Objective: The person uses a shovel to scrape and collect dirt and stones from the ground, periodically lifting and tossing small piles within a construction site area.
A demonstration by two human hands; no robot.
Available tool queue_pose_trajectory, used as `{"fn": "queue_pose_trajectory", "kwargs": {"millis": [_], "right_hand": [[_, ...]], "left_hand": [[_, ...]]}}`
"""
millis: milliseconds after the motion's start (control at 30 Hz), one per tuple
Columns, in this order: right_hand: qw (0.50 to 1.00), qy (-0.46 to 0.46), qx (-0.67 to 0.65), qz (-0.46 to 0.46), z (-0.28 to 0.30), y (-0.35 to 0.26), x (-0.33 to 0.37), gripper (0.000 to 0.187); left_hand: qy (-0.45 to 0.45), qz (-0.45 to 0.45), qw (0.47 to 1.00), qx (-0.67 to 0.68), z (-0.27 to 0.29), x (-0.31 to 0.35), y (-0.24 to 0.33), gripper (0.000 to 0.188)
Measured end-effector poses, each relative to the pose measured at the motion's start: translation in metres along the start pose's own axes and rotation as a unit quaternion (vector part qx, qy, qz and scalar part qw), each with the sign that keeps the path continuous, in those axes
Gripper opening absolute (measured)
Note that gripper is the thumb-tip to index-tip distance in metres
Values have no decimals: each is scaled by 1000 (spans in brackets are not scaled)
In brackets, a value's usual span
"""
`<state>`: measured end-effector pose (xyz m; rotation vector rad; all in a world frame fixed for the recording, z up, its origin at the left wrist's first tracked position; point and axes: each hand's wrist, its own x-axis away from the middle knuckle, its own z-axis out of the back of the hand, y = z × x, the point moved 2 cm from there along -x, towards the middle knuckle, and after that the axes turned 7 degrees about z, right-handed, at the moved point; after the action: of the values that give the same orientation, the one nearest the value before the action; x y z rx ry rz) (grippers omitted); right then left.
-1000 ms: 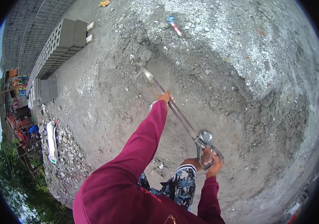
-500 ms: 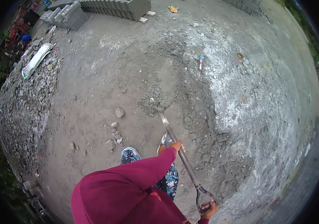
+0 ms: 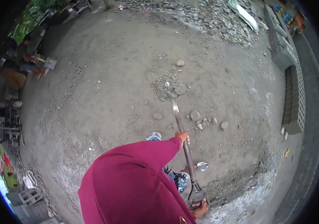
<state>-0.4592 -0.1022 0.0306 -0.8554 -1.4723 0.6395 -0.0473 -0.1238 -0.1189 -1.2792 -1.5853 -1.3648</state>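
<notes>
A long-handled shovel (image 3: 188,156) slants away from me, its blade hidden under a heap of grey sand and gravel (image 3: 168,85). My left hand (image 3: 182,136) wraps round the middle of the shaft, the maroon sleeve stretched out behind it. Lower down, my right hand (image 3: 199,209) is closed on the D-shaped grip at the shaft's end. My shoes show on either side of the shaft, one of them a grey shoe (image 3: 202,166). Whether the blade touches the ground I cannot tell.
Several loose stones (image 3: 195,115) lie right of the shaft. A stone pile (image 3: 211,22) with a white sack (image 3: 243,15) stands at the far right. Stacked grey blocks (image 3: 294,100) line the right side. At far left, another person (image 3: 29,61) sits near a second shovel (image 3: 50,63).
My view has swung to the left, so the stone pile moved from the left to the far right and the blocks to the right side. The loaded shovel turned with me, both hands still gripping it.
</notes>
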Motion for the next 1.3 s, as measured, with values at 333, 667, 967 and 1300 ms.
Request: {"fn": "queue_pose_trajectory", "kwargs": {"millis": [333, 667, 967, 1300], "right_hand": [[761, -641, 94, 40, -618, -9, 270, 35], [737, -621, 260, 59, -527, 28, 283, 21], [751, -495, 383, 211, -343, -40, 252, 46], [820, -305, 400, 272, -49, -15, 253, 73]], "left_hand": [[136, -354, 908, 180, 344, 189, 486, 32], [117, -77, 923, 358, 413, 59, 213, 27], [-139, 78, 983, -89, 264, 96, 41, 33], [-81, 8, 859, -505, 269, 146, -80, 26]]}}
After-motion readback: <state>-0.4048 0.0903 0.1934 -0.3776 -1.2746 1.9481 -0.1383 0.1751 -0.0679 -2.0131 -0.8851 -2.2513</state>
